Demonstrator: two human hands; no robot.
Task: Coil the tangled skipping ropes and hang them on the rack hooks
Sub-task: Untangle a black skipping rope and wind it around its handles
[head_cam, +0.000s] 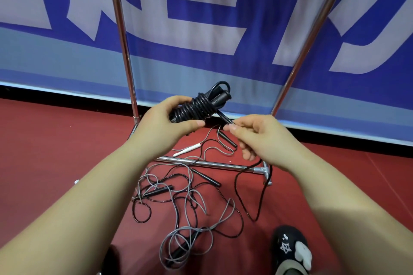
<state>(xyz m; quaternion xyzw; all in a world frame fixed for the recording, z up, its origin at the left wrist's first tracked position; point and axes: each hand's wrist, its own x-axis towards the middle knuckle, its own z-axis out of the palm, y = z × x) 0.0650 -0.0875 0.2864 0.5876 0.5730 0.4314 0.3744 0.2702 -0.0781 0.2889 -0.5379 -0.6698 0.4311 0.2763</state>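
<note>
Left hand (164,121) — fingers and thumb curled round a black coiled rope (196,107), held above the floor in front of the rack; the bundle is wrapped crosswise with turns of its own cord, and two black handles (220,97) stick out of its upper right end.

Tangled ropes (185,203) — grey and black cords with black handles and one white handle (186,149), lying loose on the red floor (55,152) below both hands, across the rack's bottom bar (214,164).

Right hand (259,136) — thumb and forefinger pinch the free cord end (225,118) that leaves the bundle; a slack black loop (252,196) hangs from under this hand.

Rack uprights (121,35) — chrome, standing before a blue-and-white banner (201,18).

Black shoe (288,248) — lower right, on the floor.
</note>
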